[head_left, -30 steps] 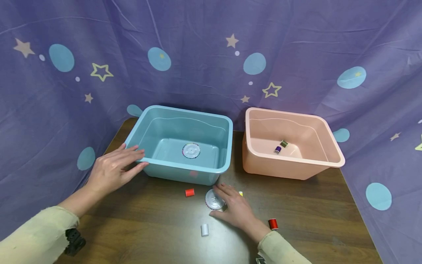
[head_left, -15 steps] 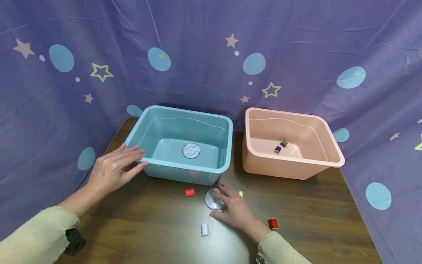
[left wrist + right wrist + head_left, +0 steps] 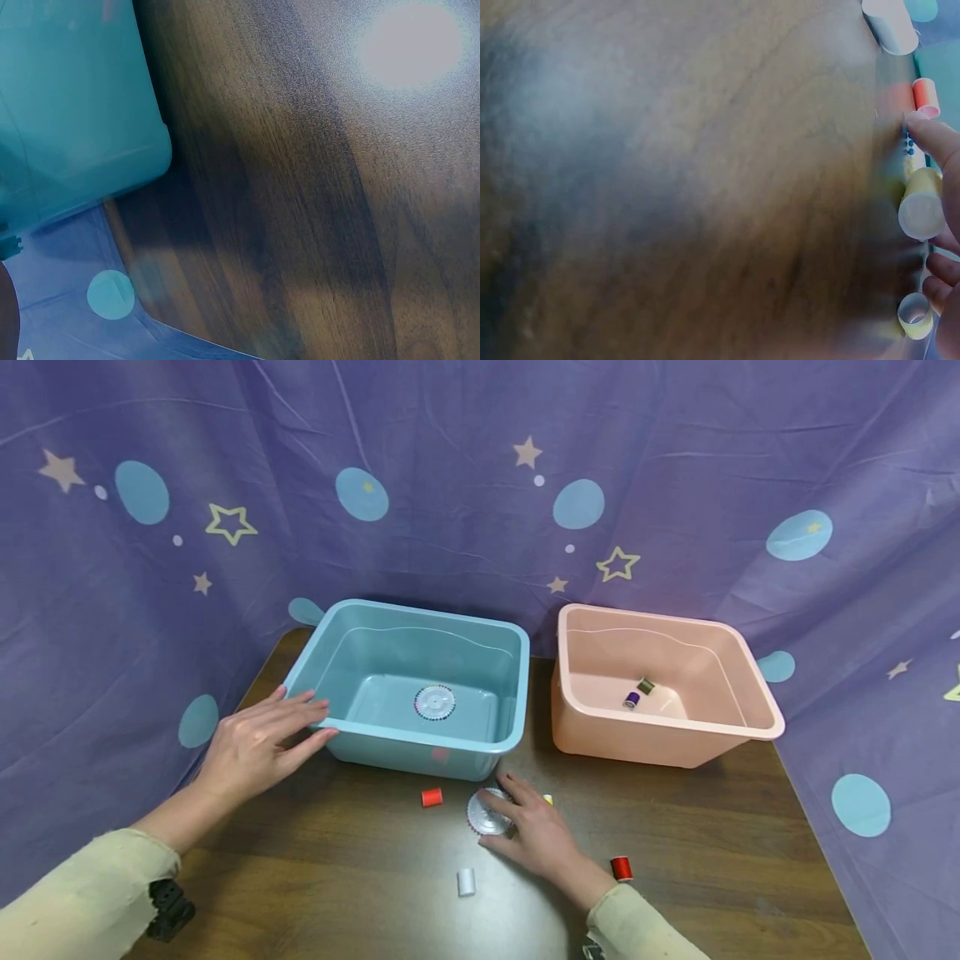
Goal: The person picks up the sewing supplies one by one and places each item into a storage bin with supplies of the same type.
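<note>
1. Purple patterned cloth (image 3: 465, 427) is hung behind a wooden table (image 3: 337, 893) in the head view. By the left hand (image 3: 258, 739), fingers extended, the rim of a blue bin (image 3: 405, 760) is touched; a pin wheel (image 3: 435, 702) is contained inside. Two small spools (image 3: 639, 693) are contained in a pink bin (image 3: 645, 745). On the table, a second pin wheel (image 3: 485, 820) is partly covered by the right hand (image 3: 538, 831), thumb and fingers apart. Orange (image 3: 431, 797), white (image 3: 466, 882), yellow and red spools (image 3: 621, 869) are spread around it.
2. From the left wrist, the blue bin is seen; the hand's state cannot be told.
3. From the right wrist, a yellowish spool (image 3: 922, 210) is seen beside the parted thumb and fingers.
</note>
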{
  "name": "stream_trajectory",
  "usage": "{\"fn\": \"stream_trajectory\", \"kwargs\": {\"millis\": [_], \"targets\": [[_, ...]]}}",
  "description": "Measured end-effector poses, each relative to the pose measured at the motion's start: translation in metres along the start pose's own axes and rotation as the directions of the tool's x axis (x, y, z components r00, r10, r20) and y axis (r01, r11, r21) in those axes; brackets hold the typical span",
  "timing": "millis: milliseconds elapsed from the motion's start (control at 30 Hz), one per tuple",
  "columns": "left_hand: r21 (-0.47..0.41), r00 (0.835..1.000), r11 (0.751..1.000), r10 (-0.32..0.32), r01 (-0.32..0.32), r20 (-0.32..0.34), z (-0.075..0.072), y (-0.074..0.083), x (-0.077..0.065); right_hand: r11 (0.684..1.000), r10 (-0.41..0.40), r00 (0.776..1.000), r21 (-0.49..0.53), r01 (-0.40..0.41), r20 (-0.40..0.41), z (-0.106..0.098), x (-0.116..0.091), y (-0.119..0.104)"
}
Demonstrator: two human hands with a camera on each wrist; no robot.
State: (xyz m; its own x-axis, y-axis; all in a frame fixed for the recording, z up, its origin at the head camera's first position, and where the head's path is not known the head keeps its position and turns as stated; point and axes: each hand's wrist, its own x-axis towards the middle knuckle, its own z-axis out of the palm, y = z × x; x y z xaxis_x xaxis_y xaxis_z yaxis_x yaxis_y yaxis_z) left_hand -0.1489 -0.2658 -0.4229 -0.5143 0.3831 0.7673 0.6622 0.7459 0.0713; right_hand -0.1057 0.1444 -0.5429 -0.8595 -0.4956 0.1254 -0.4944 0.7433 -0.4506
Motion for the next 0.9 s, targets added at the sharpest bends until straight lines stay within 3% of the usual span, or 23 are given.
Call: {"fn": "stream_trajectory", "kwargs": {"millis": [300,900], "targets": [[-0.012,1.0,1.0,0.004,-0.004,-0.015,0.0019,-0.0003,-0.0001,1.0,0.022,0.998,-0.007,-0.022,0.059,-0.0024,0.0003,-0.0018],[-0.021,1.0,1.0,0.005,-0.006,-0.02,0.0018,0.0007,0.0009,0.998,-0.05,0.997,-0.047,0.053,0.057,-0.0032,0.0029,-0.0007]]}}
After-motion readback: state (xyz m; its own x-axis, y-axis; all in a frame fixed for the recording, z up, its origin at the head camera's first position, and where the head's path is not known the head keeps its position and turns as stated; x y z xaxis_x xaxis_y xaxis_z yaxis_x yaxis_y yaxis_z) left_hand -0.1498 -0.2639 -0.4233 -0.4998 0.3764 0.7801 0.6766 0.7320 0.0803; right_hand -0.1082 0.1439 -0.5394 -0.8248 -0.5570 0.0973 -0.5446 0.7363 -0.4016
